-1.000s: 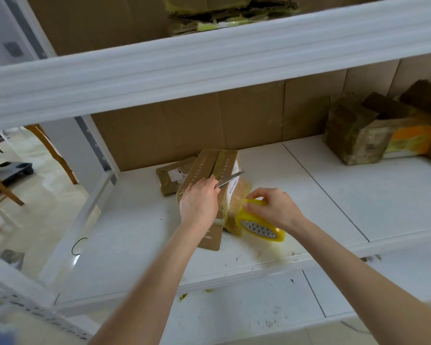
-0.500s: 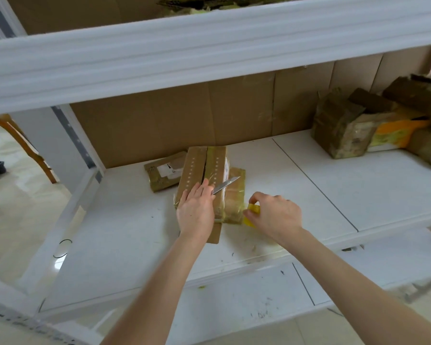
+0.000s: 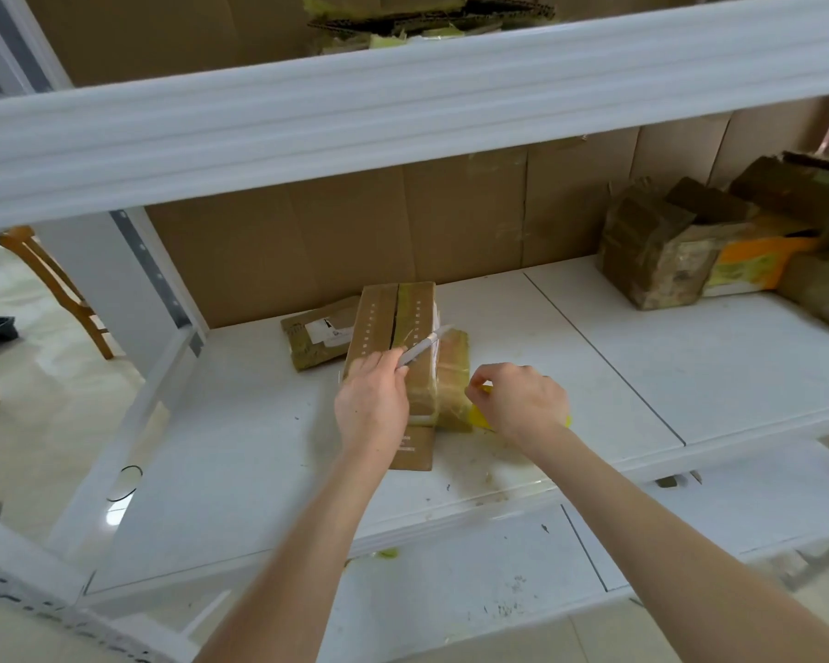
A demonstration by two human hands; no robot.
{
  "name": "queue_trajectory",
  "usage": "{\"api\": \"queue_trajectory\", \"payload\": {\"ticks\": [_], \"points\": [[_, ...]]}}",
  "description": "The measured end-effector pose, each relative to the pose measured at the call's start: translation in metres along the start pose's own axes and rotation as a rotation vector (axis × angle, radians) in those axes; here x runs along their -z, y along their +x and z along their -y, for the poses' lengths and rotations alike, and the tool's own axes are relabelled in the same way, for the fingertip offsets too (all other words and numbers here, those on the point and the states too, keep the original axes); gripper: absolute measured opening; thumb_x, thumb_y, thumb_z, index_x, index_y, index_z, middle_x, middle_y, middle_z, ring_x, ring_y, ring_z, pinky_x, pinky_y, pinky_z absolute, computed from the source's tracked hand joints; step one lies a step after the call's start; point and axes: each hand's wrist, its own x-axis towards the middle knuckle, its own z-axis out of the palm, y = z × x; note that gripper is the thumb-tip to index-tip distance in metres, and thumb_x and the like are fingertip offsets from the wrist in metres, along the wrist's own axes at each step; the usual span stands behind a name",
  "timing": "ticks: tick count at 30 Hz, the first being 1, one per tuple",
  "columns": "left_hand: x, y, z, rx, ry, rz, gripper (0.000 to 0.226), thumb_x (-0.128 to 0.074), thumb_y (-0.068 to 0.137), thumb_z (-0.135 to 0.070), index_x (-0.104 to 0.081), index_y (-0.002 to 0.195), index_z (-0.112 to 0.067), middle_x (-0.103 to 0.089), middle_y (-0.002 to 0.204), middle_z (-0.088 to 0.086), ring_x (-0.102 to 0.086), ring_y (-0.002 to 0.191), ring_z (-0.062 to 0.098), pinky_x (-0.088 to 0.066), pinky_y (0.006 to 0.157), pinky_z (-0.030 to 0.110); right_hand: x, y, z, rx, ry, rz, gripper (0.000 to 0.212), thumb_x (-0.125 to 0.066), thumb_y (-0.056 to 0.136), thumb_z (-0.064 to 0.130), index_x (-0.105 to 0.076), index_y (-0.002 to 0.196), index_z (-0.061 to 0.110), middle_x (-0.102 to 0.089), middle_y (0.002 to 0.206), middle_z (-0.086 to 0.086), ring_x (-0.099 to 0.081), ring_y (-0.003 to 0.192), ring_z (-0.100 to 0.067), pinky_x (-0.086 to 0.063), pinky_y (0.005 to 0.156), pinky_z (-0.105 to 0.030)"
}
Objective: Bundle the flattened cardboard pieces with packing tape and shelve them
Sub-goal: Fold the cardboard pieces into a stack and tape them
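**Blade Close to the Other Hand**

The cardboard bundle [image 3: 393, 323] lies on the white shelf [image 3: 594, 366]. The left hand [image 3: 372, 399] rests on it and grips a knife [image 3: 424, 345], blade pointing toward the right hand [image 3: 518, 399]. That hand curls round the yellow tape roll [image 3: 479, 416] just beside the bundle. If the blade slips on the tape, it may cut skin, or the bundle may slide.

Bright, soft daylight here; glare on the floor tiles [image 3: 113, 514] left of the white shelf [image 3: 240, 452]; its beams [image 3: 403, 102] bow, lower corners smear.

No legible text anywhere.
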Motion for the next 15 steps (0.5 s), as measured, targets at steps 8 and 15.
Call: {"api": "queue_trajectory", "payload": {"ticks": [8,15], "points": [[0.036,-0.058,-0.013,-0.036,0.083,0.102,0.041,-0.037,0.101,-0.028,-0.044,0.141,-0.026,-0.062,0.104,-0.006,-0.063,0.085,0.02,-0.046,0.068,0.033,0.003,0.003,-0.003,-0.027,0.065,-0.012,0.021,-0.048,0.092,0.038,-0.069,0.095,0.039,-0.06,0.082,0.004,-0.056,0.077,-0.024,-0.041,0.063,-0.026],[0.036,-0.072,-0.036,-0.055,0.065,0.143,0.043,-0.04,0.099,-0.024,-0.042,0.142,-0.033,-0.054,0.092,-0.008,-0.056,0.078,0.017,-0.037,0.063,0.026,0.003,0.002,-0.009,-0.03,0.089,-0.034,0.022,-0.048,0.093,0.041,-0.069,0.097,0.039,-0.065,0.088,0.003,-0.058,0.08,-0.025,-0.041,0.062,-0.026]]}}
